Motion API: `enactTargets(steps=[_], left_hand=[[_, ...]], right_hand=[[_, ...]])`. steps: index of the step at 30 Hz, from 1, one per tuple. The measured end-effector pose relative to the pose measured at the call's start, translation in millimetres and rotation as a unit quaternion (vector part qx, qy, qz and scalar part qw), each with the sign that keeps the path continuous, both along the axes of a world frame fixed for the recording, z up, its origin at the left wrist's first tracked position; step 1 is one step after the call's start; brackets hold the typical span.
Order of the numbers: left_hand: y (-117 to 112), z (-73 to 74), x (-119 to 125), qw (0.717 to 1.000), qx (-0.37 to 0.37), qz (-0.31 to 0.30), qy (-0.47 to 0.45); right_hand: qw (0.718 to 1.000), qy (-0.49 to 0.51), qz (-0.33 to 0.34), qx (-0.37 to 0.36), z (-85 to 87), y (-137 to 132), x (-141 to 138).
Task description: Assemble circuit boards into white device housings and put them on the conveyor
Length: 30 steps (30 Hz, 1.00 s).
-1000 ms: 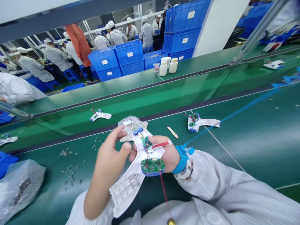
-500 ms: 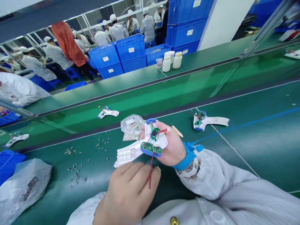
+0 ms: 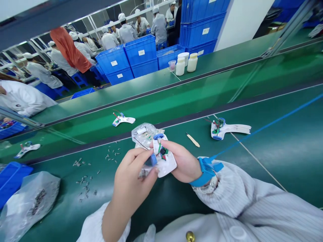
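At lower centre of the frame, we are gripping a folded-up white plastic housing (image 3: 166,166) with both hands. Our right hand (image 3: 183,161) is curled around it, fingers closed, beside a green circuit board (image 3: 163,152). Our left hand (image 3: 133,178) is nearly closed, pinching a blue end piece (image 3: 152,160) against it. A clear plastic bag (image 3: 144,134) is lying just behind, and a wooden spatula (image 3: 193,139) is resting to the right on the green conveyor belt (image 3: 290,141).

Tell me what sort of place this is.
Probably an electronics assembly workshop in a factory: a green workbench holds white plastic housings fitted with green circuit boards, workers in white caps sit in rows, and blue stacking crates stand nearby.
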State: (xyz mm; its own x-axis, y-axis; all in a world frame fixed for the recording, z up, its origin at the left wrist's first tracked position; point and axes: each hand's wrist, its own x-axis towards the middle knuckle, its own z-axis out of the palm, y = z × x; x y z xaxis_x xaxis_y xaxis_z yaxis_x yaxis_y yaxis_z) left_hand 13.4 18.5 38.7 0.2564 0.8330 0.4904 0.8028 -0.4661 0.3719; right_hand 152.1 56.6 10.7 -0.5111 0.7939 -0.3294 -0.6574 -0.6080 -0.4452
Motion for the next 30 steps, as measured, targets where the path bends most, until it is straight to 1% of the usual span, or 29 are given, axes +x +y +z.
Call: enactTargets(steps=[3, 5, 6, 7, 8, 9, 10, 11, 12, 13, 14, 15, 16, 17, 20, 22, 24, 25, 28, 30], left_hand=[[1.5, 1.7, -5.5, 0.996, -0.073, -0.018, -0.046], [0.9, 1.4, -9.8, 0.986, -0.13, -0.015, -0.106], [0.5, 0.7, -11.8, 0.974, -0.165, -0.002, -0.152], [0.0, -0.3, -13.5, 0.957, -0.202, 0.016, -0.209], [-0.3, -1.7, -14.7, 0.932, -0.235, 0.03, -0.275], [-0.5, -3.3, -15.2, 0.9, -0.262, 0.036, -0.346], [-0.6, -5.0, -14.9, 0.863, -0.282, 0.037, -0.417], [-0.7, -6.6, -13.7, 0.826, -0.297, 0.036, -0.478], [-0.9, -7.9, -11.6, 0.792, -0.309, 0.035, -0.525], [-1.2, -8.9, -9.0, 0.765, -0.319, 0.033, -0.559], [-1.7, -9.5, -5.8, 0.744, -0.331, 0.033, -0.579], [-2.4, -9.7, -2.5, 0.73, -0.343, 0.032, -0.591], [-3.2, -9.7, 0.8, 0.72, -0.35, 0.028, -0.598], [-4.1, -9.4, 3.8, 0.714, -0.354, 0.024, -0.603], [-6.9, -8.0, 10.2, 0.708, -0.347, 0.022, -0.615], [-8.2, -6.9, 12.0, 0.707, -0.337, 0.026, -0.621], [-9.0, -6.0, 12.5, 0.706, -0.328, 0.029, -0.627], [-9.2, -5.8, 12.6, 0.705, -0.325, 0.03, -0.63], [-9.5, -6.2, 13.1, 0.702, -0.323, 0.033, -0.634], [-9.8, -7.4, 14.1, 0.704, -0.316, 0.035, -0.635]], right_hand=[[0.999, -0.011, 0.021, 0.029, -1.6, -0.5, 0.0], [0.997, -0.03, 0.043, 0.061, -1.1, 0.4, 1.1], [0.994, -0.047, 0.057, 0.08, -0.5, 1.1, 2.2], [0.99, -0.072, 0.065, 0.106, 0.3, 2.0, 3.7], [0.982, -0.107, 0.066, 0.143, 1.1, 2.7, 5.6], [0.968, -0.155, 0.057, 0.191, 2.0, 3.3, 8.0], [0.945, -0.209, 0.04, 0.249, 2.8, 3.7, 10.7], [0.912, -0.266, 0.018, 0.311, 3.6, 3.8, 13.4], [0.872, -0.319, -0.002, 0.372, 4.3, 3.5, 16.0], [0.83, -0.359, -0.015, 0.426, 4.8, 3.1, 18.3], [0.794, -0.382, -0.018, 0.472, 5.3, 2.4, 20.1], [0.77, -0.388, -0.019, 0.507, 5.5, 1.7, 21.3], [0.757, -0.38, -0.02, 0.531, 5.7, 0.9, 22.0], [0.755, -0.365, -0.025, 0.545, 5.8, 0.1, 22.3], [0.774, -0.319, -0.062, 0.543, 6.2, -1.6, 21.9], [0.782, -0.307, -0.072, 0.538, 7.0, -2.0, 21.9], [0.796, -0.292, -0.037, 0.529, 7.8, -1.9, 22.5], [0.809, -0.277, -0.01, 0.518, 8.1, -1.6, 22.8], [0.862, -0.202, 0.065, 0.461, 8.0, -0.5, 22.9], [0.885, -0.164, 0.08, 0.429, 7.9, 0.2, 22.4]])
